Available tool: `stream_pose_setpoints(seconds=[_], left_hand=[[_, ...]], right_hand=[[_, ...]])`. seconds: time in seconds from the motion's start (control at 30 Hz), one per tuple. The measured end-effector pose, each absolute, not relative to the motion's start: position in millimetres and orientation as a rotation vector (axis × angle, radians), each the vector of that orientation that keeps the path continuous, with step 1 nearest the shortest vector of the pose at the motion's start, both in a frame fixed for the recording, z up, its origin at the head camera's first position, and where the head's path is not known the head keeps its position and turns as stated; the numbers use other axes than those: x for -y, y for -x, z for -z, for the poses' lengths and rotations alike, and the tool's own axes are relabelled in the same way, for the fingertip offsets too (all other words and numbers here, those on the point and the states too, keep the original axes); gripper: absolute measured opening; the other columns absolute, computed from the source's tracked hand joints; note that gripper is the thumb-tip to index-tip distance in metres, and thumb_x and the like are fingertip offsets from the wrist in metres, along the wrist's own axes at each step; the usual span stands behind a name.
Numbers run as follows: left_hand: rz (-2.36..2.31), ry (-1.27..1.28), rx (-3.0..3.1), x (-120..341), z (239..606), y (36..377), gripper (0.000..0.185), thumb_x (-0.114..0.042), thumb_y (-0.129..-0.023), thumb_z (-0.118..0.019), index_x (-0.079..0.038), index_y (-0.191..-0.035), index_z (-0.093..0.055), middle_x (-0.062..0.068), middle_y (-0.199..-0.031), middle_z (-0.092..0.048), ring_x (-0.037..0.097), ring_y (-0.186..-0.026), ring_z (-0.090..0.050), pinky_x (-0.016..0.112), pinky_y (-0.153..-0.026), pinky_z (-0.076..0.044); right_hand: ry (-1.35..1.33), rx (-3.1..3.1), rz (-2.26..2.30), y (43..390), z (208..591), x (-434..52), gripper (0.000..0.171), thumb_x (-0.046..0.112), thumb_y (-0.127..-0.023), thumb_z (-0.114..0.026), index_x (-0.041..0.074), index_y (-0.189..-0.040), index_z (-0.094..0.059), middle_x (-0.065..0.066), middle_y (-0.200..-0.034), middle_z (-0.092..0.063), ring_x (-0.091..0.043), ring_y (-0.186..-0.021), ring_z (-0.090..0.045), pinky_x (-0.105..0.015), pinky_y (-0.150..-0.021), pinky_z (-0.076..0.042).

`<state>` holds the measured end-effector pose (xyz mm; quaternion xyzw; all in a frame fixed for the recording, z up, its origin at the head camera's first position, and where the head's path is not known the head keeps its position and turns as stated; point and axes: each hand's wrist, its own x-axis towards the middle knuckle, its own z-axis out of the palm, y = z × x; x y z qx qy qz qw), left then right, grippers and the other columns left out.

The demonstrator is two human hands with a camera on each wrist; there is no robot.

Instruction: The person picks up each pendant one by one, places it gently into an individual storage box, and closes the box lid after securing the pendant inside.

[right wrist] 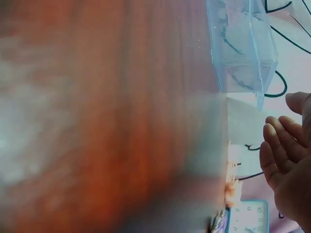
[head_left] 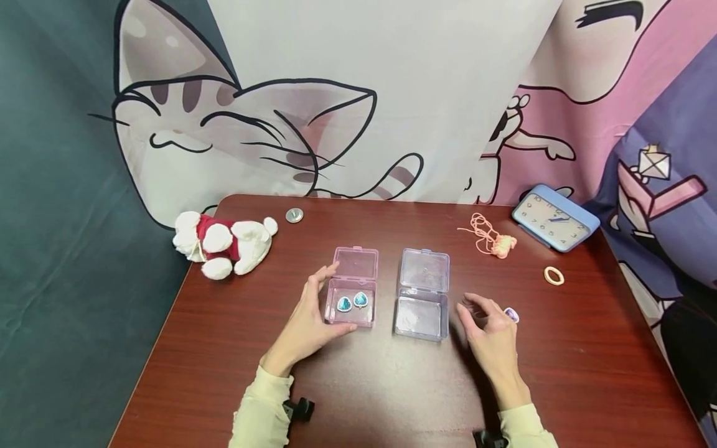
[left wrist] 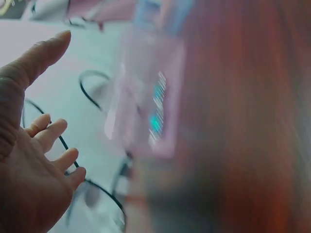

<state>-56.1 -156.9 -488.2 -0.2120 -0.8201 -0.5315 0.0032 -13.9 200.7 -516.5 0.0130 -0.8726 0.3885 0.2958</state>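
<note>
A small pink see-through box (head_left: pixel 332 316) stands with its lid up, holding two teal heart-shaped gems (head_left: pixel 344 304) with sparkling rims. My left hand (head_left: pixel 307 317) spreads around its left side, thumb near the front edge and fingertips by the lid hinge; in the left wrist view the fingers stand apart from the box. To its right is a bluish see-through box (head_left: pixel 421 314), lid up and nothing inside. Just right of that box, my right hand (head_left: pixel 493 333) hovers with loosely bent fingers and nothing held. Beside its knuckles lies a purple gem (head_left: pixel 511 315), partly hidden.
A white plush toy in red (head_left: pixel 226 244) lies at the left edge, with a silver round disc (head_left: pixel 294 215) behind. Toward the back right are a pink corded trinket (head_left: pixel 503 245), a blue clock (head_left: pixel 556 218) and a cream ring (head_left: pixel 554 275). A printed curtain (head_left: pixel 392 74) hangs behind the table.
</note>
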Motion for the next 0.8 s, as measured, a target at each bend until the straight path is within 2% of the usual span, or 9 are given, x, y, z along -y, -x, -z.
stream_pose_setpoints(seconds=[0.07,0.2,0.33,0.4,0.57,0.8], left_hand=[[1.673,0.745,2.523,143.2,477.3,53.5,0.112,-0.017,-0.070,-0.101,-0.016,-0.158,-0.033,0.003,-0.170,-0.036,0.023,-0.154,-0.035,0.047,-0.124,-0.031],[1.727,0.902,2.432,112.1,463.9,44.6,0.111,-0.015,-0.072,-0.099,-0.012,-0.159,-0.031,0.002,-0.169,-0.036,0.025,-0.155,-0.035,0.046,-0.126,-0.030],[1.867,0.949,2.390,81.7,463.8,34.9,0.110,-0.015,-0.074,-0.098,-0.020,-0.160,-0.029,-0.003,-0.170,-0.034,0.024,-0.157,-0.032,0.050,-0.126,-0.028],[1.927,0.937,2.378,69.1,470.5,32.3,0.109,-0.015,-0.074,-0.097,-0.022,-0.160,-0.030,-0.004,-0.170,-0.034,0.024,-0.158,-0.030,0.051,-0.127,-0.026],[1.988,0.878,2.379,46.8,495.0,29.0,0.108,-0.015,-0.073,-0.098,-0.016,-0.158,-0.030,0.002,-0.173,-0.030,0.024,-0.161,-0.022,0.051,-0.129,-0.021],[2.005,0.762,2.409,36.4,518.1,27.2,0.109,-0.017,-0.074,-0.098,-0.009,-0.157,-0.028,-0.004,-0.175,-0.022,0.024,-0.159,-0.027,0.054,-0.126,-0.026]], right_hand=[[-0.017,2.320,-1.014,9.2,517.7,-205.7,0.026,-0.002,-0.082,-0.086,0.000,-0.107,-0.079,-0.007,-0.089,-0.078,0.002,-0.076,-0.064,-0.007,-0.070,-0.049],[0.028,2.290,-0.987,-0.3,520.6,-214.9,0.028,-0.002,-0.081,-0.087,0.002,-0.107,-0.079,-0.008,-0.089,-0.077,-0.013,-0.075,-0.067,-0.011,-0.072,-0.047],[0.089,2.272,-0.970,-10.7,524.2,-223.1,0.029,-0.002,-0.080,-0.087,0.001,-0.108,-0.079,-0.014,-0.093,-0.077,-0.026,-0.084,-0.066,-0.012,-0.080,-0.044],[0.126,2.277,-0.967,-15.8,526.2,-226.7,0.029,-0.002,-0.080,-0.087,0.001,-0.108,-0.079,-0.016,-0.096,-0.078,-0.023,-0.090,-0.065,-0.007,-0.081,-0.043],[0.195,2.274,-0.940,-26.9,531.5,-235.4,0.029,-0.002,-0.080,-0.087,-0.001,-0.108,-0.079,-0.018,-0.096,-0.077,-0.006,-0.093,-0.062,-0.003,-0.078,-0.043],[0.250,2.265,-0.911,-39.5,537.1,-244.7,0.031,-0.001,-0.080,-0.085,0.000,-0.110,-0.078,-0.019,-0.095,-0.077,-0.007,-0.090,-0.059,-0.011,-0.078,-0.037]])
